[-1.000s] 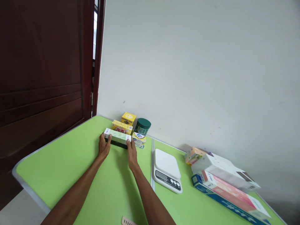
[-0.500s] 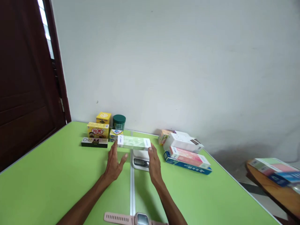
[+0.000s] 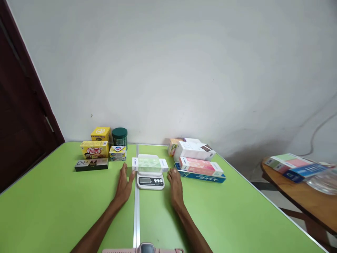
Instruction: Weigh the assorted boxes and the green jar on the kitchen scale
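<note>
A green-and-white carton lies crosswise on the pan of a white kitchen scale. Just left of the carton's left end is my left hand, its thumb and fingers apart with nothing between them. My right hand stays by the carton's right end, fingers loosely bent and holding nothing; whether a fingertip touches the carton or the table I cannot tell. Close to that hand, a pink-and-white carton rests on a long blue carton. The scale's small display shows no readable figure.
At the back left stand yellow boxes, a green-lidded jar, a small white-and-yellow box and a black box. White boxes sit back right. A pink-strapped watch lies at the near edge. A wooden side table holds cartons.
The green-and-white carton has come down from between my hands onto the scale pan. Both hands have let go and moved slightly away from its ends. My view has shifted to the right.
</note>
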Demonstrator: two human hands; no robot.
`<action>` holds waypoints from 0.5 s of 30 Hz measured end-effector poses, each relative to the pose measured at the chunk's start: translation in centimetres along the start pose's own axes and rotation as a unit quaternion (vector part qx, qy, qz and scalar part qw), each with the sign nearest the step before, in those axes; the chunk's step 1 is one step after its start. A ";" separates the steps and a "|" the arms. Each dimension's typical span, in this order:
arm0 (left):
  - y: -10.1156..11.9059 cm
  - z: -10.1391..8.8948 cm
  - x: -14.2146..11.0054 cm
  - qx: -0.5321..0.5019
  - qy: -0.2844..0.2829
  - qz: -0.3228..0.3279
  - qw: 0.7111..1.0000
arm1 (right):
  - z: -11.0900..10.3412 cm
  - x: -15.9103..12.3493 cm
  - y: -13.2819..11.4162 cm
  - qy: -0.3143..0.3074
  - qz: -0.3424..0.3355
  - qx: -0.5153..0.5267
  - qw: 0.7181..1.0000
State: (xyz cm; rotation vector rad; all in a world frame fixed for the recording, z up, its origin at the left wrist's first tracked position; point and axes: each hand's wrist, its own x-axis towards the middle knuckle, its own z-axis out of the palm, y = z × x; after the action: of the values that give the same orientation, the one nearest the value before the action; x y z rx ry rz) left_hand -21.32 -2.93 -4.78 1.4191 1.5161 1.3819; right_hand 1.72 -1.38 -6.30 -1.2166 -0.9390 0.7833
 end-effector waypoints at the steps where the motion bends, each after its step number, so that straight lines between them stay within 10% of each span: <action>1: -0.1 -0.2 0.1 -0.021 0.008 -0.011 1.000 | -0.2 -0.1 0.1 0.005 0.015 0.019 1.000; 15: 2.0 -0.1 -1.1 0.079 -0.047 0.100 0.991 | 0.2 -2.2 -4.6 -0.048 -0.029 -0.033 0.998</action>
State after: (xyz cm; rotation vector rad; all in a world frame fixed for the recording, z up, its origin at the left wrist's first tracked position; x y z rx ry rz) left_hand -20.65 -4.29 -3.08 1.7492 1.4827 1.3127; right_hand 0.64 -4.09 -2.10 -1.2132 -1.0812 0.7752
